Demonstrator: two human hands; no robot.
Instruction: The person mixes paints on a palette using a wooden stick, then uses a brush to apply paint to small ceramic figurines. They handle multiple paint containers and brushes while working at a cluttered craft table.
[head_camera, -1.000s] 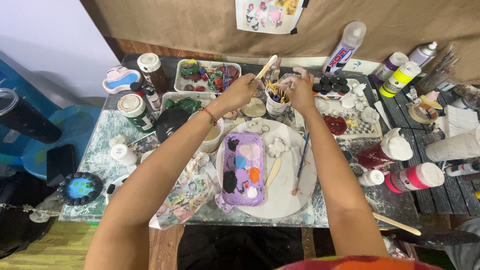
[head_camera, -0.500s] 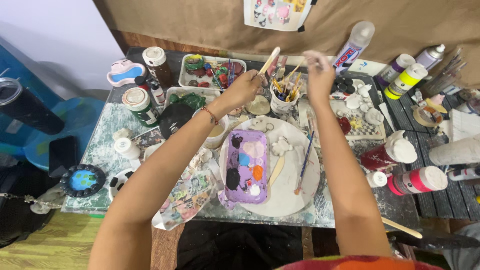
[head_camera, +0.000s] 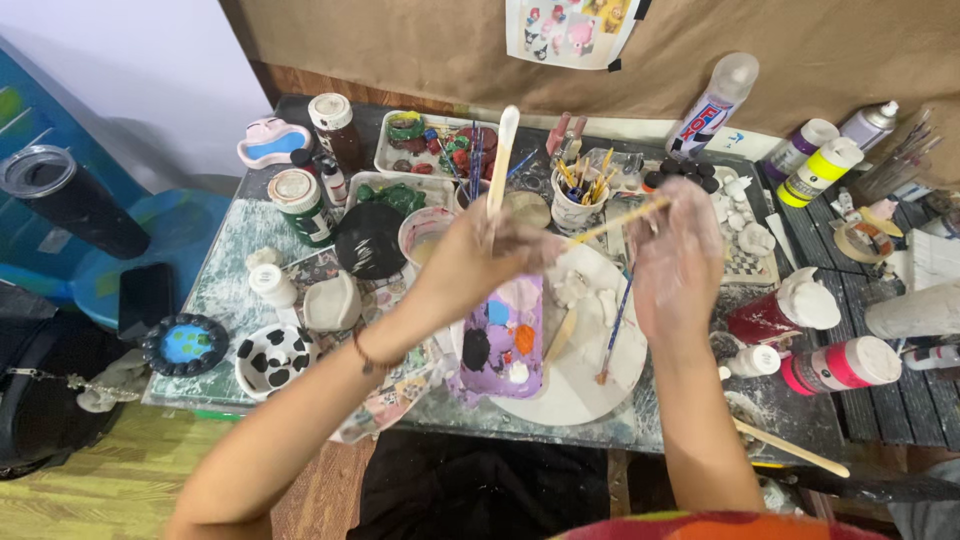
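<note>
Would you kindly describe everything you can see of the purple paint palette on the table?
The purple paint palette is a rectangular tray, probably plastic, lying flat on a round white plate. Its wells hold blobs of black, orange, blue and white paint, with smears across the surface. Its upper end is hidden beneath the left hand. A flat wooden stick lies beside its right edge.

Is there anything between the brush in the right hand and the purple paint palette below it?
Nothing visible does. The right hand holds the thin brush in the air above the purple palette. The left hand, with a wooden stick, hovers over the palette's upper edge.
</note>
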